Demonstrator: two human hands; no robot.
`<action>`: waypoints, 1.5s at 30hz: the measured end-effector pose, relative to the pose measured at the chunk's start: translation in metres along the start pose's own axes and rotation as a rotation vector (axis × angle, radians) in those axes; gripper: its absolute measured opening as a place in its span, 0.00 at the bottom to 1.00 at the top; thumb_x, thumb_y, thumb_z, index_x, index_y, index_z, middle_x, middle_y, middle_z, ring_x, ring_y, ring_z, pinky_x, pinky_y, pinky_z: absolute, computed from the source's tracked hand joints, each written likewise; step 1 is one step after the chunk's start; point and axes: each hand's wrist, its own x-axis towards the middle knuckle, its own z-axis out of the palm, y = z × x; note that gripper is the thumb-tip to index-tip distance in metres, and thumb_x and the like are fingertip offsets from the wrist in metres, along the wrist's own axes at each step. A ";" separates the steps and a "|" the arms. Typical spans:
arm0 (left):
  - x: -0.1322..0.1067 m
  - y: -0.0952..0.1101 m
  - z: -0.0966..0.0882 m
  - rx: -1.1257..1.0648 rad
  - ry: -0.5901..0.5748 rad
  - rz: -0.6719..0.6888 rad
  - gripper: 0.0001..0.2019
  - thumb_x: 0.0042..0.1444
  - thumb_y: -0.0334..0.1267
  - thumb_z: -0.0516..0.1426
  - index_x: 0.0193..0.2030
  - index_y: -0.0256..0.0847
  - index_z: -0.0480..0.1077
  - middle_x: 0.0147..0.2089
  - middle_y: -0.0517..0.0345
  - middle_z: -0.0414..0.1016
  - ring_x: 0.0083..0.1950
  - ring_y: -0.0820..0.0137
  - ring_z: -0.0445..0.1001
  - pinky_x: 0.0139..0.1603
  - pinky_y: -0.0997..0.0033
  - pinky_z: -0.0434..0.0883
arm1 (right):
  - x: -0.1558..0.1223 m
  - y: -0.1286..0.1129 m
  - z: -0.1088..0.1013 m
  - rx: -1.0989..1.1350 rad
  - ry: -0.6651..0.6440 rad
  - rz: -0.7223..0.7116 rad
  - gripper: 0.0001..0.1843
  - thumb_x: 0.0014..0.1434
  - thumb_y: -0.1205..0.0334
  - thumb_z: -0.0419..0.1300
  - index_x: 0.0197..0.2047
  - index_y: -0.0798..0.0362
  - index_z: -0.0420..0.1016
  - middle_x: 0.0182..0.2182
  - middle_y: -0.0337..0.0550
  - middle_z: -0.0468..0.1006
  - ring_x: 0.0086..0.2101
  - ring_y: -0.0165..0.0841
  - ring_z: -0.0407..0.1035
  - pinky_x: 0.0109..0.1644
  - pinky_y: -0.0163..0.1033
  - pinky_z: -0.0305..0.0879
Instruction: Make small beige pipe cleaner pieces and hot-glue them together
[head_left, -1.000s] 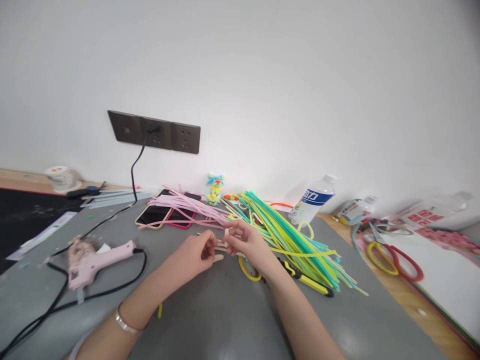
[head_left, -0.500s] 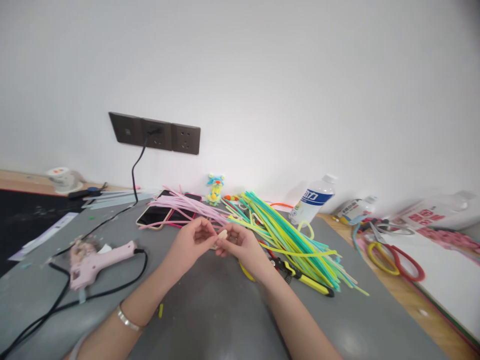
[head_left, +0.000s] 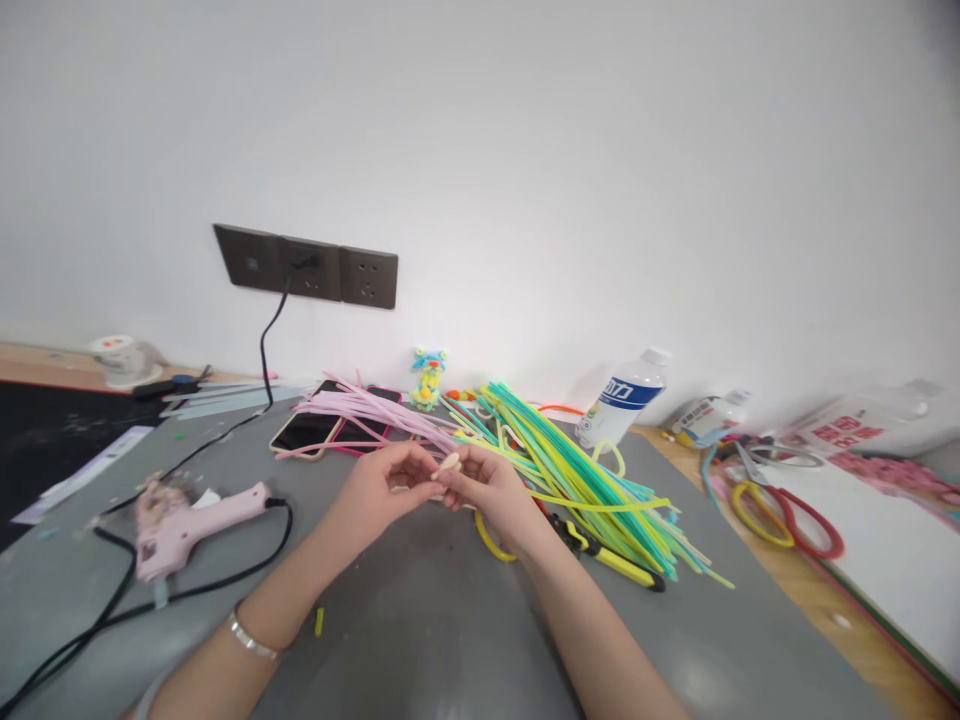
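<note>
My left hand point(head_left: 386, 490) and my right hand point(head_left: 496, 495) meet above the grey table mat point(head_left: 420, 640), fingers pinched together. Between their fingertips is a small cream-coloured piece point(head_left: 448, 463), perhaps a bit of bent pipe cleaner; most of it is hidden. Just behind the hands lie pink pipe cleaners point(head_left: 360, 405). A bundle of green and yellow pipe cleaners point(head_left: 592, 490) spreads out beyond my right hand. Pliers with yellow-and-black handles point(head_left: 626, 567) lie partly behind my right forearm.
On the left a pink glue gun point(head_left: 199, 525) trails a black cord to the wall sockets point(head_left: 367, 278). Phones point(head_left: 304, 437) lie under the pink stems. A small colourful figure point(head_left: 427, 380) and a bottle point(head_left: 622, 400) stand near the wall. Red-and-yellow scissors point(head_left: 765, 515) lie right.
My fingers have shifted slightly around the small cream piece, which stays between them. The whole view has moved a little; the things on the table stay put.
</note>
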 end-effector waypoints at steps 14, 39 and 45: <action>0.000 0.007 -0.005 -0.033 -0.066 -0.038 0.08 0.56 0.40 0.60 0.35 0.37 0.74 0.30 0.59 0.75 0.31 0.72 0.71 0.35 0.74 0.70 | 0.001 -0.001 0.000 0.018 -0.012 -0.071 0.21 0.43 0.53 0.76 0.33 0.53 0.73 0.23 0.35 0.79 0.21 0.26 0.70 0.26 0.32 0.68; -0.003 0.004 0.001 0.102 -0.049 -0.024 0.10 0.53 0.41 0.61 0.30 0.39 0.66 0.30 0.62 0.70 0.30 0.71 0.71 0.32 0.74 0.69 | 0.000 0.002 -0.001 -0.234 0.061 -0.189 0.19 0.57 0.44 0.64 0.30 0.51 0.69 0.22 0.34 0.69 0.23 0.29 0.62 0.28 0.35 0.58; -0.013 0.010 -0.001 0.521 -0.355 -0.060 0.08 0.54 0.40 0.60 0.27 0.41 0.71 0.22 0.65 0.67 0.23 0.73 0.63 0.25 0.76 0.58 | 0.003 0.003 -0.015 -0.813 0.167 -0.374 0.06 0.59 0.68 0.60 0.30 0.51 0.73 0.25 0.37 0.73 0.27 0.33 0.64 0.34 0.38 0.58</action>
